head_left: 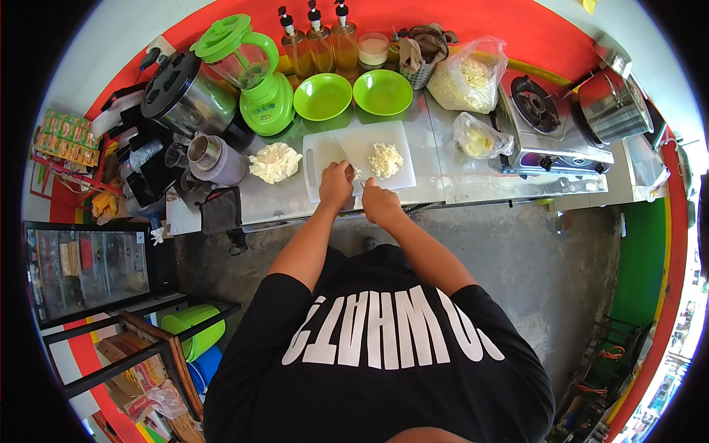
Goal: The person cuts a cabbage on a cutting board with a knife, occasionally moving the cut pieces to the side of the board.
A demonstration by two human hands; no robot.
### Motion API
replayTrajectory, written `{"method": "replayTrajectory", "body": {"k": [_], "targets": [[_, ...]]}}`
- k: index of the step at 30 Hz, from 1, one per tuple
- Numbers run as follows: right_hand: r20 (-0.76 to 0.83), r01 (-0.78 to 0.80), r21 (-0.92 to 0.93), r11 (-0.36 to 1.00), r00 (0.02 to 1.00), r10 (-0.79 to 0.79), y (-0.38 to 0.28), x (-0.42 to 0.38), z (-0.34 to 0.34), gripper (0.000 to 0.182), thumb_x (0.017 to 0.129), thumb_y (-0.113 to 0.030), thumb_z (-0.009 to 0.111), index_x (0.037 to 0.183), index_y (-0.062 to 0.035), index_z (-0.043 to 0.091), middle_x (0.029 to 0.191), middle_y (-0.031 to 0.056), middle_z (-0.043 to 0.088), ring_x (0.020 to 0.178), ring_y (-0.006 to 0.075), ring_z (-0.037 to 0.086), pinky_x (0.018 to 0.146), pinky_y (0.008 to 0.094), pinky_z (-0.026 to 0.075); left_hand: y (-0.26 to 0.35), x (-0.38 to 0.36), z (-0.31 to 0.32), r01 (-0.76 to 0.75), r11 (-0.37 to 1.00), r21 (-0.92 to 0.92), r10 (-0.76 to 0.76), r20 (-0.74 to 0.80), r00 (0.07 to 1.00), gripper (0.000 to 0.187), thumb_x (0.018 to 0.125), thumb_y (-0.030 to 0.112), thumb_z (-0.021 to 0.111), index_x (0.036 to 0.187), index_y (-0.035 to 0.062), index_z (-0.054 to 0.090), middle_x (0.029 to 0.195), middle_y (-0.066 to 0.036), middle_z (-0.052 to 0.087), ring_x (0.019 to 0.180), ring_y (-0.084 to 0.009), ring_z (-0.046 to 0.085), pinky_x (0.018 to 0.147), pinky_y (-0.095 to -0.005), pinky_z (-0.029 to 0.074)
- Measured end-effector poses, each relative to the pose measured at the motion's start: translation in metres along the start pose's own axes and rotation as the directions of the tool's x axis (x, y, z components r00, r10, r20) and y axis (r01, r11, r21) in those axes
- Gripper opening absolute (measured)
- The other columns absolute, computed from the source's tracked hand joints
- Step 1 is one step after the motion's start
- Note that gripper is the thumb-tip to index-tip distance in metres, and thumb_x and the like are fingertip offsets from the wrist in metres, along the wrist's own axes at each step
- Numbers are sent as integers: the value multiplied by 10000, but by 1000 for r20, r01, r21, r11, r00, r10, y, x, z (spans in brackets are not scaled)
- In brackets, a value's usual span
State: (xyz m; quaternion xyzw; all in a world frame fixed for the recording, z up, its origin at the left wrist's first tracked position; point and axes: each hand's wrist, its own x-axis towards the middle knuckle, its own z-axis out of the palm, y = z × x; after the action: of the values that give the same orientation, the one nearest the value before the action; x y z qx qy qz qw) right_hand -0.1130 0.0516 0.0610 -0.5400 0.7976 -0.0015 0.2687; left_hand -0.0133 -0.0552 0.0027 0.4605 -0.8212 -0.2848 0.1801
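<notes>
- We have both hands on the white cutting board (384,142), which lies flat on the steel desk (443,181) in front of us.
- Our left hand (337,184) rests at the board's near edge, fingers curled together, seemingly pressing down on a small pale piece; what sits under them is too small to tell for sure.
- Our right hand (381,201) is closed, as if round a handle, just beside the left; a knife blade is not clear enough to confirm.
- The pile of shredded pale food (386,159) sits on the board just beyond our hands, loose and untouched.
- We judge these shreds light, soft and crumbly: they would scatter if pushed hard, so gathering them from the sides with cupped fingers looks wisest.
- A second, whole lump of the same pale food (275,162) lies on the desk left of the board; it looks leafy and springy, best held from the top.
- Two green bowls (323,97) stand behind the board, with the green blender (255,74) and oil bottles (320,40) close by.
- Plastic bags of food (470,74) and a gas stove (546,122) crowd the right side.
- A metal cup (214,156) and dark cloth (219,210) hem in the left, leaving little sweeping room.
</notes>
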Motion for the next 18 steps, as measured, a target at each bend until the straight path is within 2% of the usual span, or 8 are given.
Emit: {"method": "replayTrajectory", "body": {"k": [2,4,8,11,14,18], "targets": [[-9,-19,-9,1000,1000,19,1,4,9,397,877,-70,650,1195,45,442,989,263,729,936,373,745,799,441,598,3,-1,-1,10,1000,-16,-11,-14,1000,128,859,82,714,977,67,667,985,-150,663,958,-365,650,808,-475,519],[-26,-34,32,999,999,35,1,9,8,380,881,-75,650,1184,37,450,980,254,732,938,371,745,800,442,597,-1,1,0,65,998,-10,-64,63,996,146,882,119,693,1021,130,650,1071,-89,626,1075,-348,597,852,-485,526],[-58,-16,12,1000,998,17,-2,7,0,356,891,-80,641,1171,29,449,955,245,736,908,375,748,770,442,604,-8,2,1,13,999,41,-16,81,997,156,884,134,695,1034,130,654,1076,-87,625,1075,-348,596,851,-483,529],[-43,-10,37,999,999,12,-3,2,5,339,900,-85,629,1165,27,450,943,244,735,897,374,749,763,442,604,-4,0,1,23,1000,16,-24,75,997,161,883,136,698,1038,129,654,1079,-87,627,1075,-351,595,855,-482,530],[-51,-54,42,998,997,56,-2,5,17,374,877,-80,667,1164,27,451,945,237,737,919,375,746,806,443,594,3,-2,-1,77,997,-1,-77,41,996,147,881,129,703,1017,125,647,1077,-91,626,1073,-350,596,857,-483,526],[-61,-8,43,999,998,11,-1,14,7,382,867,-63,669,1161,29,445,949,241,734,918,383,744,794,447,597,1,-2,-4,71,997,18,-72,69,995,162,879,134,711,1029,123,650,1077,-86,630,1082,-345,597,853,-483,527]]}}
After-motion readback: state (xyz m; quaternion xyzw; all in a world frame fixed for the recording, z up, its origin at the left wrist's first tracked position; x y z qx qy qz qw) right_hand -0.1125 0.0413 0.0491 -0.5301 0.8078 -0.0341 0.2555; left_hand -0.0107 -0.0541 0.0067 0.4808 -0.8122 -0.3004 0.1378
